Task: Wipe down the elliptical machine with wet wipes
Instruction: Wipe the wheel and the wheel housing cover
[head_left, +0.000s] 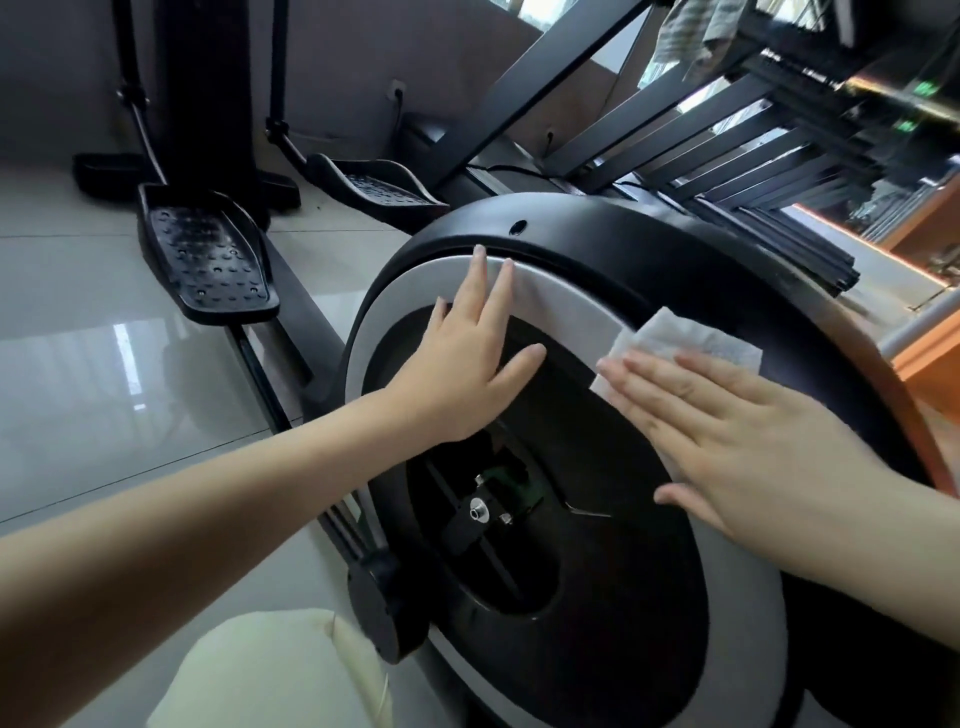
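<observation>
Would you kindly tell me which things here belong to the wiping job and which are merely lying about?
Job: wet wipe, under the right hand; left hand, flat on the white ring; elliptical's black housing; pedal.
Lying about: hanging cloth; wall socket; black rack.

A glossy pale grey tiled floor spreads over the left and near side, mirroring soft daylight. At the far side stands a plain grey-brown wall with a small white wall socket low down. Far right, a black metal frame of parallel bars slants across, with a striped grey cloth hanging above it and orange-brown wooden furniture beyond.
</observation>
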